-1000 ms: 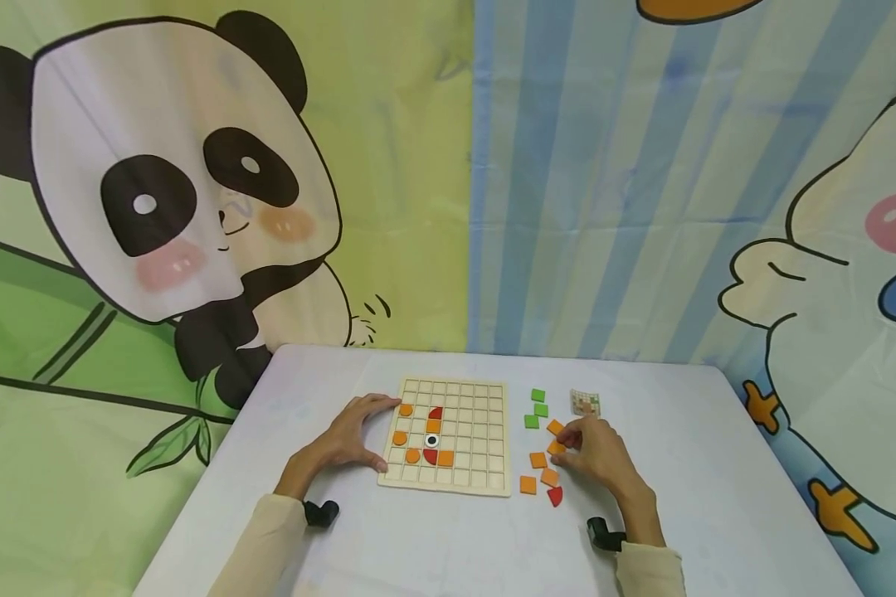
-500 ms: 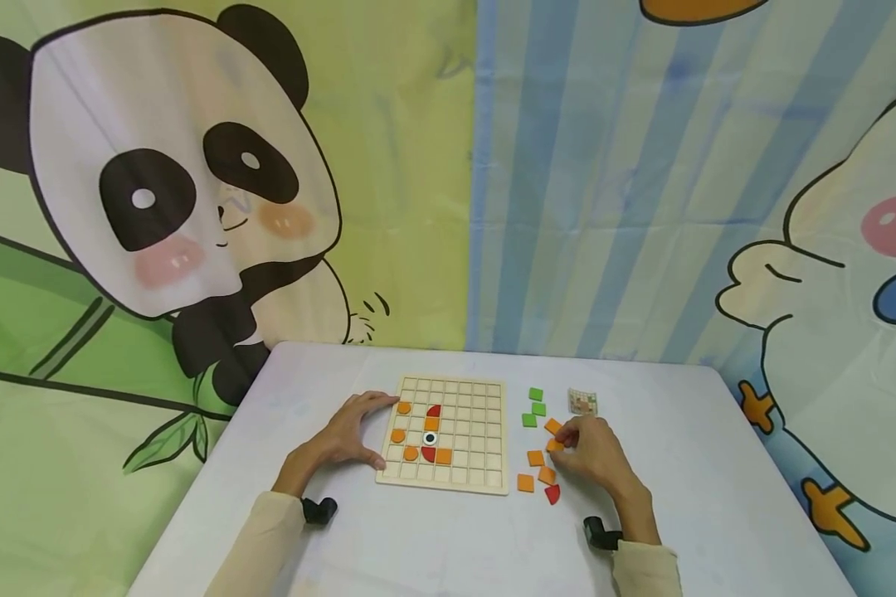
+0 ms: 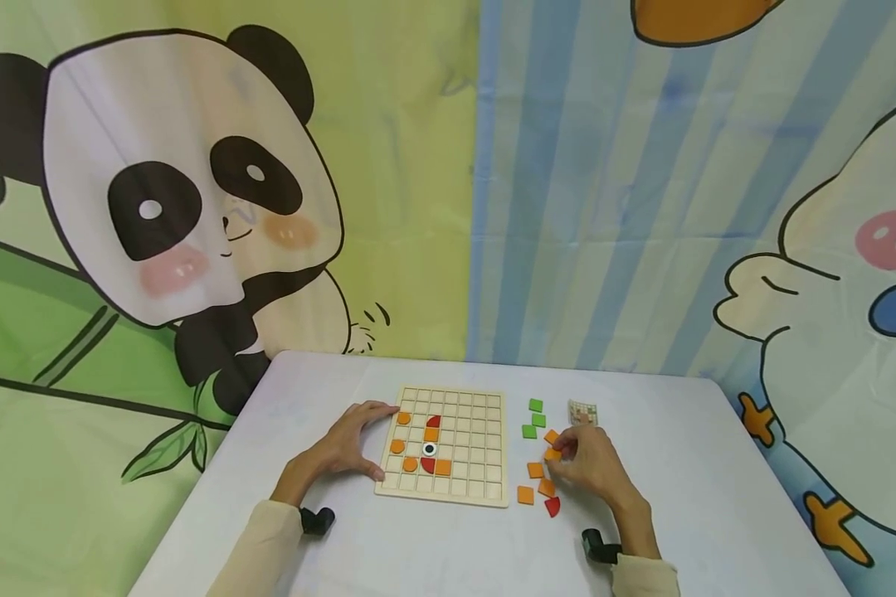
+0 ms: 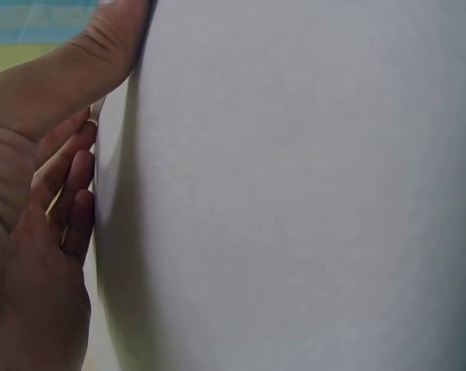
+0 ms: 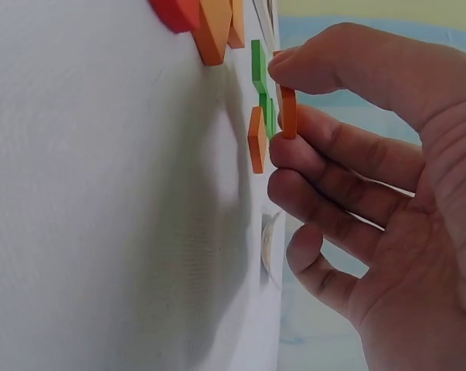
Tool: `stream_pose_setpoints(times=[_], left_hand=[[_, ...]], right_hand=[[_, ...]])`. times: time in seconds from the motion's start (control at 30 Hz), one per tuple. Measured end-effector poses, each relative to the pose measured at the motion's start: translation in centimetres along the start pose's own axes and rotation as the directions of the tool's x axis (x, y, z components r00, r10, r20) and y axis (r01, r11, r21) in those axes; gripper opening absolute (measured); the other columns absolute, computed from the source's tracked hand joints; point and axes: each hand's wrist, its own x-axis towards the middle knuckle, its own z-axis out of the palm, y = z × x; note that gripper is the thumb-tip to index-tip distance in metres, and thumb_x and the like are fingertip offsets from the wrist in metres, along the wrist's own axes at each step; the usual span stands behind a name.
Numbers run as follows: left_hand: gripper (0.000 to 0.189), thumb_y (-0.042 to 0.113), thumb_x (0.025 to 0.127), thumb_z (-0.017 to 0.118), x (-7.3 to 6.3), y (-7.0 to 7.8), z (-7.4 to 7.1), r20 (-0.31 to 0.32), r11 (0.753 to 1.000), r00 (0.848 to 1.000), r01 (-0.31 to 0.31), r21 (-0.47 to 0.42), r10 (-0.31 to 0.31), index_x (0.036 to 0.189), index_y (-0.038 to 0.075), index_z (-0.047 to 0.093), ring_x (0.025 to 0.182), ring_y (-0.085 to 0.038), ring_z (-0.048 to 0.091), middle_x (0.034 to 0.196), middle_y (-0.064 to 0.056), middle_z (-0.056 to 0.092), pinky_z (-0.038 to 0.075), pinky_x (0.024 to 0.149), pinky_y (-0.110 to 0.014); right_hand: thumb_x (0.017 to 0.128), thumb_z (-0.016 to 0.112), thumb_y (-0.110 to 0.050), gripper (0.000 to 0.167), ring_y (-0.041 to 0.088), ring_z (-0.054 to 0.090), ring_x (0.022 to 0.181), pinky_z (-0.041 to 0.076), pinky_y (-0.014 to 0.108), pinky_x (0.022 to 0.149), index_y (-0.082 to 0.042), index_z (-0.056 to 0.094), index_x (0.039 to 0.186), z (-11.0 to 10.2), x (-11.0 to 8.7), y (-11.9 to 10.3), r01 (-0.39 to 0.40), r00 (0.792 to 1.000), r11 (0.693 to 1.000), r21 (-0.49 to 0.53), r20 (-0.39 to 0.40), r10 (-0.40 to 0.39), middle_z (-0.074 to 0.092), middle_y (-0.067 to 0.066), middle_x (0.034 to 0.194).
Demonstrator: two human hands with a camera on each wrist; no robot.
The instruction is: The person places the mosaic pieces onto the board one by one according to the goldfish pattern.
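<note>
A pale wooden grid board lies on the white table. My left hand rests at the board's left edge, thumb near the lower corner and fingers further up, spread apart. To the right of the board, my right hand pinches an orange square tile between thumb and fingertips; in the right wrist view it appears lifted off the tabletop. On the board sit several orange round pieces, orange squares, red quarter-round pieces and a black-and-white eye disc.
Loose orange squares and a red quarter-round piece lie between board and right hand. Three green squares are behind them. A small patterned card lies at the back right. A printed curtain hangs behind the table.
The head view has tilted slightly, shifting the whole scene. My right hand stays over the same orange tile and my left hand stays at the board's edge.
</note>
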Motion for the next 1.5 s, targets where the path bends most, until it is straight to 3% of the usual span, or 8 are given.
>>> stream_pose_setpoints(times=[0.27,0.37,0.47,0.53,0.6,0.7,1.1,1.5], left_hand=[[0.129,0.051,0.051,0.109,-0.6,-0.2,0.4,0.011,1.0,1.0,0.008,0.002,-0.008,0.162,0.02,0.053,0.144,-0.036,0.05,0.161,-0.009,0.055,0.042,0.123,-0.067],[0.128,0.05,0.051,0.109,-0.6,-0.2,0.4,0.005,1.0,1.0,0.003,0.002,-0.003,0.162,0.02,0.053,0.143,-0.035,0.05,0.161,-0.009,0.055,0.042,0.123,-0.067],[0.128,0.05,0.05,0.109,-0.5,-0.2,0.4,-0.002,1.0,1.0,-0.004,-0.004,0.004,0.162,0.019,0.054,0.143,-0.036,0.05,0.16,-0.009,0.056,0.042,0.123,-0.068],[0.128,0.049,0.05,0.11,-0.5,-0.1,0.3,0.001,1.0,1.0,-0.001,-0.015,0.001,0.161,0.019,0.054,0.144,-0.036,0.05,0.161,-0.009,0.056,0.041,0.124,-0.068],[0.127,0.049,0.051,0.11,-0.4,0.0,0.2,-0.001,1.0,1.0,0.0,-0.018,0.0,0.161,0.019,0.054,0.144,-0.036,0.05,0.16,-0.009,0.056,0.04,0.125,-0.068],[0.127,0.048,0.051,0.11,-0.3,0.0,0.1,-0.002,1.0,1.0,0.001,-0.017,-0.001,0.161,0.019,0.054,0.144,-0.036,0.05,0.16,-0.009,0.056,0.04,0.124,-0.068],[0.128,0.047,0.051,0.11,0.2,0.3,-0.3,-0.012,1.0,1.0,-0.006,-0.019,0.006,0.162,0.018,0.054,0.144,-0.036,0.05,0.16,-0.009,0.056,0.04,0.125,-0.068],[0.128,0.047,0.051,0.11,0.1,0.3,-0.3,0.001,1.0,1.0,0.004,-0.016,-0.004,0.162,0.018,0.053,0.143,-0.035,0.05,0.161,-0.01,0.055,0.04,0.124,-0.068]], right_hand=[[0.078,0.093,-0.013,0.018,0.011,0.06,0.081,0.057,0.032,0.085,-0.012,0.08,0.091,0.8,-0.3,-0.2,0.019,1.0,0.999,0.035,0.007,-0.019,0.074,-0.004,0.086],[0.079,0.092,-0.011,0.017,0.014,0.062,0.081,0.053,0.047,0.11,-0.012,0.08,0.091,1.0,-0.2,-0.5,0.059,0.998,0.997,0.047,-0.005,-0.059,0.074,-0.004,0.084],[0.079,0.092,-0.011,0.017,0.017,0.064,0.082,0.043,0.06,0.12,-0.01,0.081,0.092,1.2,0.0,-0.8,0.095,0.995,0.994,0.06,-0.011,-0.095,0.075,-0.003,0.084],[0.079,0.093,-0.011,0.018,0.017,0.065,0.083,0.048,0.057,0.115,-0.011,0.081,0.093,1.4,0.2,-1.2,0.097,0.995,0.993,0.069,-0.006,-0.097,0.076,-0.003,0.085],[0.079,0.093,-0.011,0.018,0.016,0.065,0.084,0.057,0.046,0.1,-0.012,0.081,0.093,1.6,0.2,-1.6,0.09,0.996,0.993,0.08,0.003,-0.091,0.076,-0.004,0.087],[0.078,0.092,-0.012,0.019,0.016,0.065,0.085,0.058,0.03,0.08,-0.013,0.081,0.094,2.1,0.2,-2.3,0.076,0.997,0.991,0.113,0.019,-0.078,0.075,-0.004,0.089],[0.082,0.09,-0.011,0.016,0.016,0.068,0.086,0.06,0.031,0.08,-0.012,0.084,0.098,3.1,1.3,-3.9,0.202,0.978,0.974,0.104,0.024,-0.205,0.079,-0.004,0.095],[0.087,0.092,-0.012,0.016,0.014,0.069,0.088,0.062,0.033,0.082,-0.012,0.085,0.102,4.9,1.5,-5.3,0.241,0.964,0.952,0.186,0.069,-0.257,0.08,-0.002,0.099]])
